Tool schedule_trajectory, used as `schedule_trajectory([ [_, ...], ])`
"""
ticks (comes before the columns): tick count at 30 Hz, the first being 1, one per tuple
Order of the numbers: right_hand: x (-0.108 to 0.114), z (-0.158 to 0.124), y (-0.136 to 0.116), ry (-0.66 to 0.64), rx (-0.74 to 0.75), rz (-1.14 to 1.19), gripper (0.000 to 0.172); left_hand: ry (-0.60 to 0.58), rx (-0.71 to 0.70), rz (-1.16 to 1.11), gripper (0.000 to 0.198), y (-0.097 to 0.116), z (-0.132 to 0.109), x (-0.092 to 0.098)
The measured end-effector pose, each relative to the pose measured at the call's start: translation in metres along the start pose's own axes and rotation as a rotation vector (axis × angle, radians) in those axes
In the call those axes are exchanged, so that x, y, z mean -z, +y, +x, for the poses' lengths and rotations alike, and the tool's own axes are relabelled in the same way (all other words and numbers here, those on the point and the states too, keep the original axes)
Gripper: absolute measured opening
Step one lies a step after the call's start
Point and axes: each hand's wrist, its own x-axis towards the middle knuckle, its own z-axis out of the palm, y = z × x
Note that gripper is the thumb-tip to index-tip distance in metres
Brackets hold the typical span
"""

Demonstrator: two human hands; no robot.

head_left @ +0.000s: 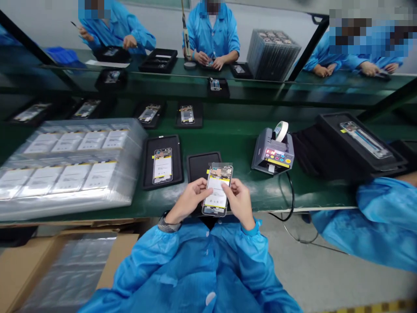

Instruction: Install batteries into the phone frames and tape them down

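Between my two hands I hold an opened phone, tilted up above the front edge of the bench. A white battery fills its middle, with circuit parts at the top and a yellow tab on its left side. My left hand grips its left edge, thumb on the battery. On the right edge is my right hand, its thumb also pressing the battery face. Just behind the phone lies a black foam tray, partly covered by it. To the left, another opened phone with a battery rests in its black tray.
Stacked clear plastic trays of white batteries stand at left. A tape dispenser sits right of my hands, its cable hanging over the edge. Black trays with phones line the conveyor behind. A co-worker's sleeve reaches in from the right; an open carton is below left.
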Motion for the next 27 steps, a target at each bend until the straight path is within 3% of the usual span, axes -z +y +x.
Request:
schedule_trajectory([
  [3,0.003,-0.006,-0.013,-0.027,0.007,0.21,0.034,0.035,-0.058,-0.102,0.038,0.006,-0.004,-0.014],
  [10,-0.006,-0.031,-0.031,0.019,0.057,0.205,0.025,0.175,-0.057,-0.21,0.043,0.013,-0.005,-0.038],
  [18,-0.017,-0.043,-0.032,0.118,0.093,0.18,0.022,0.248,-0.053,-0.138,0.042,0.013,-0.016,-0.04],
  [27,-0.016,-0.051,-0.032,0.101,0.057,0.15,0.024,0.214,-0.121,0.019,0.036,0.018,-0.024,-0.036],
])
